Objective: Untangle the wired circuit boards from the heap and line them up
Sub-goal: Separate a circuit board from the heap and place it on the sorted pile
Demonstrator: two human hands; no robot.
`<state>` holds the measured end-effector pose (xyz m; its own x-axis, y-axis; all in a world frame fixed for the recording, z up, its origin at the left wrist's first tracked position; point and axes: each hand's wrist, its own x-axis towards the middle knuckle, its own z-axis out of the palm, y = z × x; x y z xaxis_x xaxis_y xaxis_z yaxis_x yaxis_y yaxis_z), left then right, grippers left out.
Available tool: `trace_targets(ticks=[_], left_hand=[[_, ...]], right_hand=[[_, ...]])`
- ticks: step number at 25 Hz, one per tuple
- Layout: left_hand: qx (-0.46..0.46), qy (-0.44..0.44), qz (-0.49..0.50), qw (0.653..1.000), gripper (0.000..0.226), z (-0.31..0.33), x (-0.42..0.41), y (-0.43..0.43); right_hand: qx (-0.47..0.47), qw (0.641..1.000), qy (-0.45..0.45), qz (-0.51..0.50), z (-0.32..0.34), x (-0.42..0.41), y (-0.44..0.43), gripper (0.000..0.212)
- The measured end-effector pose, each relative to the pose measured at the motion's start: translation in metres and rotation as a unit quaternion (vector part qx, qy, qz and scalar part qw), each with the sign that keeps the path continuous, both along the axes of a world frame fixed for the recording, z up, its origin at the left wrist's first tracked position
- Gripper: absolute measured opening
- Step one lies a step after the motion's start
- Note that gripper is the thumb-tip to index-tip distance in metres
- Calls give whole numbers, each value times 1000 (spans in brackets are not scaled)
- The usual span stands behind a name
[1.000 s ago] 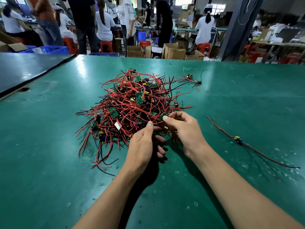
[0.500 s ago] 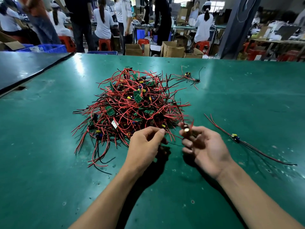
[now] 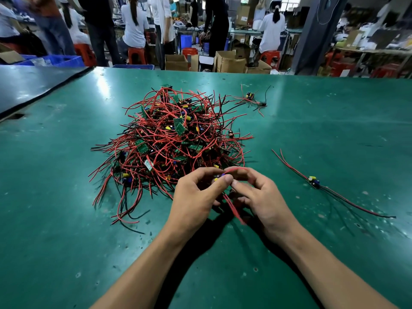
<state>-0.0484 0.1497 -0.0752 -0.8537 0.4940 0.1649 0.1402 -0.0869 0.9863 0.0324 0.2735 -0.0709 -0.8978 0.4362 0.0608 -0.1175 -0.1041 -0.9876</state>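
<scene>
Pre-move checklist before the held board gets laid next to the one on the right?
1. Grip: left hand pinches the board: ok.
2. Wire control: right hand curls round its red wires: ok.
3. Those wires free of the heap: cannot tell, the hands hide the near edge.
4. Landing spot: bare table shows beside the laid-out board: ok.
5. Line: far board lies apart, not in line with the laid-out one: not ok.

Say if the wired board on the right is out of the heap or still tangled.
Out: the wired board lies apart from the heap on the green table, its wires stretched out.
</scene>
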Motion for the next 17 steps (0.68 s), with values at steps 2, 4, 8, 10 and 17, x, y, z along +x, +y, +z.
trace_targets(ticks=[2, 4, 8, 10, 17], left_hand=[[-27, -3, 10, 1000, 18, 1, 1, -3], [-42, 2, 16, 999, 17, 2, 2, -3], [-64, 28, -21, 997, 22, 1, 4, -2], [-69, 43, -41, 996, 24, 0, 5, -1], [-30, -5, -110, 993, 14, 3, 8, -2]], right_hand=[[58, 998, 9, 10, -1, 2, 5, 21], [73, 997, 8, 32, -2, 4, 8, 23], [44, 999, 15, -3, 0, 4, 10, 18], [-16, 999, 9, -40, 1, 3, 11, 18], [-141, 989, -22, -28, 5, 2, 11, 5]])
